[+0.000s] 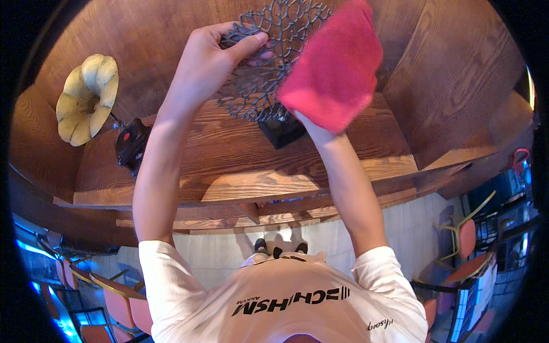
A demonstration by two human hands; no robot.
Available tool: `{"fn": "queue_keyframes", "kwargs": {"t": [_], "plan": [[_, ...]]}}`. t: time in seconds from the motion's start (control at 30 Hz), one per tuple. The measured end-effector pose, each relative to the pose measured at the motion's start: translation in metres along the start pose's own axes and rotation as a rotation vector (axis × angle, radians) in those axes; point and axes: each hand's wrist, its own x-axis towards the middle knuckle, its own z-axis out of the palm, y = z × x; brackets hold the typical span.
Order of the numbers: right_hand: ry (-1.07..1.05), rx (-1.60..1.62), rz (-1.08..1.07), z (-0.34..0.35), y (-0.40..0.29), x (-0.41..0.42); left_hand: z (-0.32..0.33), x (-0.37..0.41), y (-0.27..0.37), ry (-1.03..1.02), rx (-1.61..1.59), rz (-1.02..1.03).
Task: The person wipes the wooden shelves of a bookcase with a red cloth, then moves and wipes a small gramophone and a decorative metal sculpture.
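A dark coral-shaped openwork ornament point(281, 51) stands on a black block base point(281, 130) on a wooden shelf point(240, 158). My left hand point(227, 55) grips its upper left edge, thumb in front and fingers partly behind the branches. A red cloth point(334, 68) covers my right hand and hides its fingers; only the wrist shows below it. The cloth overlaps the right side of the ornament in this view, and whether it touches the branches cannot be told.
At the left of the shelf stands a gramophone ornament with a yellowish horn point(88, 100) and a dark body point(131, 143). Wooden panels point(450, 81) enclose the shelf. Below its front edge lies a pale floor point(206, 253). Chairs point(466, 238) stand behind on both sides.
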Motion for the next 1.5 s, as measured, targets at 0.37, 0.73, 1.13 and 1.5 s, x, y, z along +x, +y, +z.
{"fn": "queue_keyframes", "kwargs": {"t": [0.37,0.73,1.13,1.5], "plan": [[-0.168,-0.809,-0.279,-0.004,0.025,0.035,-0.003,-0.004,0.0,-0.046,-0.04,0.044],[-0.072,-0.952,-0.117,0.003,0.025,-0.022,-0.002,-0.007,-0.002,-0.024,-0.13,-0.08],[0.051,-1.329,-0.009,-0.032,0.081,-0.089,-0.003,-0.008,-0.005,-0.069,-0.119,-0.061],[-0.01,-1.796,-0.543,0.057,0.033,0.029,-0.042,-0.001,-0.013,-0.286,-0.951,-0.394]]}}
